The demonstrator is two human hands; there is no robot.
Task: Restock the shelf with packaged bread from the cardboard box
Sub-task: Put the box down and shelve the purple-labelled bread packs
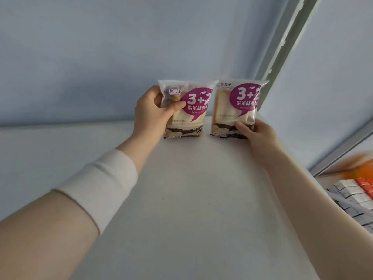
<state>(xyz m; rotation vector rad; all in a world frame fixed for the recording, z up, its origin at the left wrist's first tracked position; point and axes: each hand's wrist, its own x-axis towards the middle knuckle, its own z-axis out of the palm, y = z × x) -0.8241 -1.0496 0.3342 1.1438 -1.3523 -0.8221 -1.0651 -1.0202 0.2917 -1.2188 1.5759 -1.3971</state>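
Observation:
Two bread packs with purple "3+2" labels stand upright side by side at the back of the white shelf board [181, 199]. My left hand [153, 112] grips the left pack [191, 110] by its upper left side, thumb across the front. My right hand [256, 134] holds the right pack [236, 106] at its lower right corner. A narrow gap separates the two packs. The cardboard box is out of view.
A pale back wall rises behind the packs. A grey-green upright post [282, 57] runs along the shelf's right side. Lower right, another shelf holds rows of small grey and white packets [351, 199] and orange items [361, 170].

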